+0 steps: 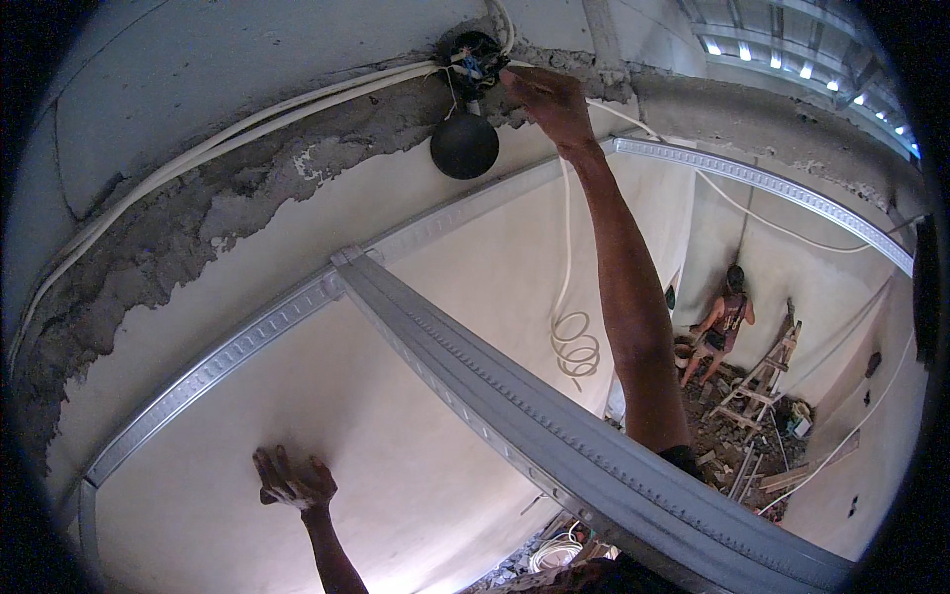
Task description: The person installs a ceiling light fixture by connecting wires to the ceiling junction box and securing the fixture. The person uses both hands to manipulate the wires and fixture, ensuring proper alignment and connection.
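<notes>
My right hand [547,99] reaches high up the wall to a black round junction box [473,54] with loose wires sticking out, and its fingers close around a white cable [614,111] beside the box. A black round cover [464,145] hangs just below the box. My left hand [292,482] lies flat, fingers spread, against the cream plastered wall [327,396] lower down. It holds nothing. My right forearm crosses behind a grey metal ceiling profile [515,421].
White conduits [228,134] run along a rough chased strip of wall. A metal track [218,366] lines the wall. A coiled white cable [576,346] hangs down. Below, another person [720,332] stands among rubble beside a wooden ladder [762,381].
</notes>
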Demonstrator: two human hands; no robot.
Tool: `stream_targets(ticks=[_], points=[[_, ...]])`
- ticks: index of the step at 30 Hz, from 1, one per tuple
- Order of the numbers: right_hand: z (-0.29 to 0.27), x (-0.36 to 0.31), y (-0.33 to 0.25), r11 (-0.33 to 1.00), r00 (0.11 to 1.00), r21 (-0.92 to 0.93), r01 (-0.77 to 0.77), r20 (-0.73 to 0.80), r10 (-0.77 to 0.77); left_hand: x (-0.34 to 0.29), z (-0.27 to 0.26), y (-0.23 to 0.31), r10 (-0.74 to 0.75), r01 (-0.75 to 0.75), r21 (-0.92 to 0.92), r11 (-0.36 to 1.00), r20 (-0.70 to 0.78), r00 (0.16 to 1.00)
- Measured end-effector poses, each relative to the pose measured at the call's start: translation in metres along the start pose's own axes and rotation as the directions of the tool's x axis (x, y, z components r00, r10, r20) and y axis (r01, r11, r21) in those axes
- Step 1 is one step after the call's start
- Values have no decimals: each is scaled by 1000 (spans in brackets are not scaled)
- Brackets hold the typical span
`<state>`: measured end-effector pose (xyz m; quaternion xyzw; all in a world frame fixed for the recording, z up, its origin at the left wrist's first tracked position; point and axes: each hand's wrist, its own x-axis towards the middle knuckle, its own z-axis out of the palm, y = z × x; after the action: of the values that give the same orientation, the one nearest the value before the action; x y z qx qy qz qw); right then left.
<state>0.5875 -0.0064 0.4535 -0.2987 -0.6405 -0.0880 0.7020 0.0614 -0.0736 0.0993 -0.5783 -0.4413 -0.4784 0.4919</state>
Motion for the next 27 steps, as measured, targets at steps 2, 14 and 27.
stream_targets(ticks=[2, 14, 27], points=[[2, 2, -4, 996, 998, -83, 43, -30, -46, -1, 1, -1, -11, 11, 4, 1000, 7, 1000], [4, 36, 7, 766, 898, -497, 407, 63, -436, 4, -1, 5, -7, 7, -27, 1000, 14, 1000], [-18, 39, -3, 713, 907, -594, 372, 398, -142, 4, -3, -1, 46, -47, -39, 998, -24, 999]])
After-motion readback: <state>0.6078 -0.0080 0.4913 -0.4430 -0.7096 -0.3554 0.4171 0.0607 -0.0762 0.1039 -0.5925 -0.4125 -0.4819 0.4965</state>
